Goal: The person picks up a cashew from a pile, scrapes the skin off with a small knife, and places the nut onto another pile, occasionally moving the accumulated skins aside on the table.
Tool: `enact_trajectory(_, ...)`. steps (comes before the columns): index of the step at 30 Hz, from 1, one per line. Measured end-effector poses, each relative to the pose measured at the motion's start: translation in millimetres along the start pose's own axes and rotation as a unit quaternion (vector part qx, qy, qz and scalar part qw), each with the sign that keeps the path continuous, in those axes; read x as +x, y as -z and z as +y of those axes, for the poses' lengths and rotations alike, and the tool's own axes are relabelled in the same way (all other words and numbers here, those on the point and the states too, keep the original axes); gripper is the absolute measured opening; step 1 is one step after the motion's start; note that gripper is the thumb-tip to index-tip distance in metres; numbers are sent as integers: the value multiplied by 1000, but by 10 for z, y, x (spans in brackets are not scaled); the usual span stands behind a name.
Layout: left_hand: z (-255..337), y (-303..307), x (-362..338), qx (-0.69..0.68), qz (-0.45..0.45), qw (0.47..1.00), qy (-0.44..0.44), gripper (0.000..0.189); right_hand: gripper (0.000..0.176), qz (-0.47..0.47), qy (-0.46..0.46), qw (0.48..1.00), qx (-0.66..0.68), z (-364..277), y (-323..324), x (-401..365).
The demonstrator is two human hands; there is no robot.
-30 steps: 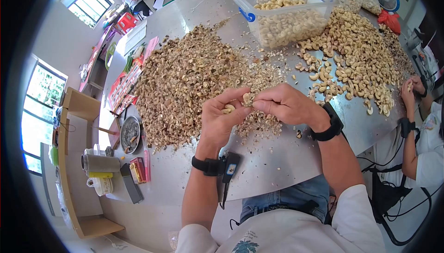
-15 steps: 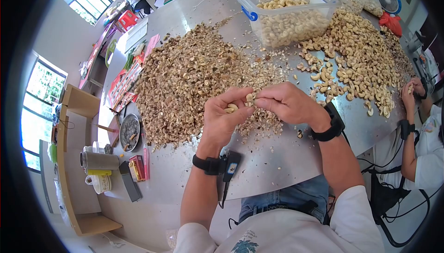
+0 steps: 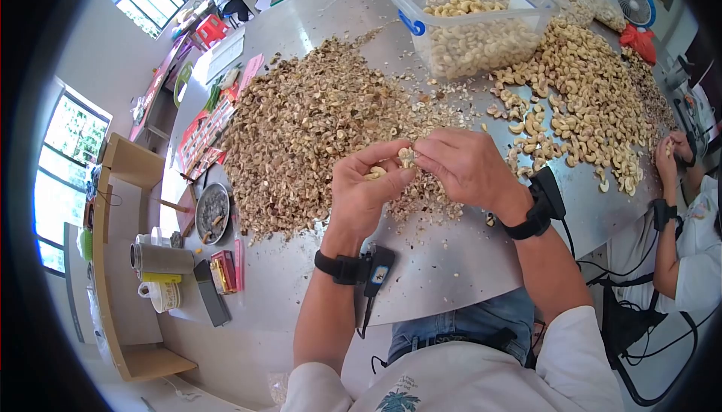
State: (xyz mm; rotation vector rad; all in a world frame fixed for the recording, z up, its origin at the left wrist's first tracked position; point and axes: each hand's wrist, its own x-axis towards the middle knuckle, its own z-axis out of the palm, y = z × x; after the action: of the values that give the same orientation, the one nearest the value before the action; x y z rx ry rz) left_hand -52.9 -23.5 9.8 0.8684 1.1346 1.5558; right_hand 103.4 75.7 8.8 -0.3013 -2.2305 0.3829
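A person's left hand (image 3: 365,190) and right hand (image 3: 466,167) meet over a steel surface (image 3: 451,269), both closed in a pinch on a single cashew (image 3: 407,158) held between their fingertips, above the near edge of a heap of shells (image 3: 301,126). A second pale kernel (image 3: 376,173) sits tucked under the curled fingers of the left hand, just left of the pinched nut. Each wrist carries a black strap: the left band (image 3: 342,267) has a small device with a cord hanging from it, and the right band (image 3: 538,212) bears a dark block on its top.

The brown shell heap spreads across the left and middle of the surface. To the right lies a wide spread of pale peeled cashews (image 3: 587,96), with loose ones trailing toward the right hand. At the far side, between the two heaps, stands a clear plastic tub (image 3: 481,21) partly filled with kernels. A small blue fan (image 3: 635,2) sits at the far right corner.

At the right edge, a co-worker's hands (image 3: 665,152) are closed around a nut. Off the left edge of the surface, a round metal dish (image 3: 212,212) and a mug (image 3: 162,295) sit lower down.
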Motion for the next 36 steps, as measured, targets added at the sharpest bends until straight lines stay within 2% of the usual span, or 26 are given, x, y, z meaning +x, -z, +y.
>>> enact_trajectory(4,9,19,11,-45,-8,999,14,36,12,87,10,996,21,-13,-45,14)
enact_trajectory(7,-4,19,17,-50,-15,999,2,36,14,68,-101,988,99,16,-14,-8)
enact_trajectory(10,-22,7,22,-53,-8,999,-5,37,15,29,-155,974,165,23,34,-3)
enact_trajectory(13,-28,8,26,-59,6,998,-7,37,16,-22,-251,936,246,14,73,-1)
enact_trajectory(16,-39,-4,48,-65,17,998,-9,36,16,-35,-158,957,239,44,43,-19)
enact_trajectory(19,-45,-10,41,-66,21,998,-10,36,15,-57,-152,952,260,6,20,-28)
enact_trajectory(22,-62,1,47,-66,20,998,-15,35,16,-77,-118,963,228,25,10,-26)
enact_trajectory(31,-66,-8,34,-58,20,998,-27,32,19,-145,-170,941,255,20,72,-15)
enact_trajectory(34,-84,28,44,-105,21,994,-10,31,17,-75,-98,972,200,31,-17,-28)
enact_trajectory(36,-100,39,54,-151,30,988,8,30,14,-41,-89,979,178,24,-76,-42)
